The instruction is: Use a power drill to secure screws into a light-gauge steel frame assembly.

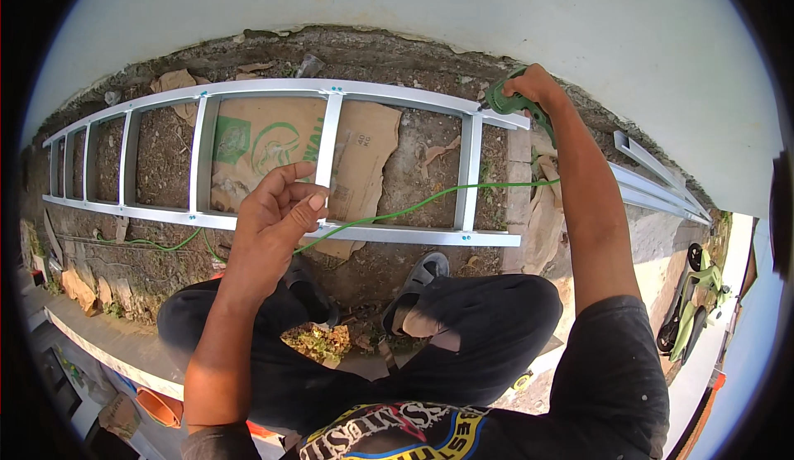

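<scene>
At upper right, my right hand [536,88] grasps a green drill [499,98] near the silver ladder [330,131] across the centre, my left hand [277,212] half-curls, whether gripping I cannot tell, and the lower-left orange container [157,409] has unclear contents.

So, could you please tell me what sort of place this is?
Most likely an outdoor strip beside a building, used as a makeshift work area: a pale wall borders bare soil, and a silver ladder lies flat over that ground.
</scene>
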The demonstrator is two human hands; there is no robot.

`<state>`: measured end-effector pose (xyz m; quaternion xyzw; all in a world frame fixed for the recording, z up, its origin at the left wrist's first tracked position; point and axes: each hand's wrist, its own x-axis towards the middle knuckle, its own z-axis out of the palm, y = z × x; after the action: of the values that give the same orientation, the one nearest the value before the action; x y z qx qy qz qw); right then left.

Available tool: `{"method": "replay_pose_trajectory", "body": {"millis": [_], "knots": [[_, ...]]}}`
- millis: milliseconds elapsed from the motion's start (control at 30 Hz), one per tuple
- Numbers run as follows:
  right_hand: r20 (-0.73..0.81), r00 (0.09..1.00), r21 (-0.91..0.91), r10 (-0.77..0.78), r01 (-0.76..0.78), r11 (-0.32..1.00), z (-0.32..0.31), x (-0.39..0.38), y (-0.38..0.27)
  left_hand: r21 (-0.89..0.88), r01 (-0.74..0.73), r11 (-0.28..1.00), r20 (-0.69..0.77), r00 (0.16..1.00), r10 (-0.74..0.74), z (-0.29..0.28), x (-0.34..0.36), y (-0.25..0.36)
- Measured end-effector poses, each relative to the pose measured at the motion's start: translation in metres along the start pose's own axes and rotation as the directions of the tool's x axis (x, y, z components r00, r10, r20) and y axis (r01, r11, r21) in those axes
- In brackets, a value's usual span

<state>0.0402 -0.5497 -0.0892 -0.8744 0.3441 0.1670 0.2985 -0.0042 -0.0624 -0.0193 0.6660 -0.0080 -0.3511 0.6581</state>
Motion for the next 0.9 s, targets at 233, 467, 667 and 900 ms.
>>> {"method": "replay_pose_trajectory", "body": {"millis": [233,467,667,900], "knots": [[0.003,1.0,-0.052,-0.014,0.014,0.999,0.003,0.002,-0.003,0.018,0.01,1.0,-0.033,0.999,-0.01,-0.008,-0.002,-0.004],[-0.017,1.0,-0.017,-0.015,0.015,1.0,0.002,-0.001,0.003,0.002,-0.009,1.0,-0.04,0.999,0.009,-0.014,-0.003,-0.003],[-0.016,1.0,-0.028,-0.015,0.014,1.0,0.0,-0.006,0.004,-0.012,0.001,1.0,-0.033,0.999,-0.002,-0.012,-0.006,0.001],[-0.043,0.999,-0.046,-0.005,0.003,0.999,0.018,0.006,0.011,-0.018,-0.014,1.0,-0.027,1.0,0.014,-0.012,-0.002,0.002]]}}
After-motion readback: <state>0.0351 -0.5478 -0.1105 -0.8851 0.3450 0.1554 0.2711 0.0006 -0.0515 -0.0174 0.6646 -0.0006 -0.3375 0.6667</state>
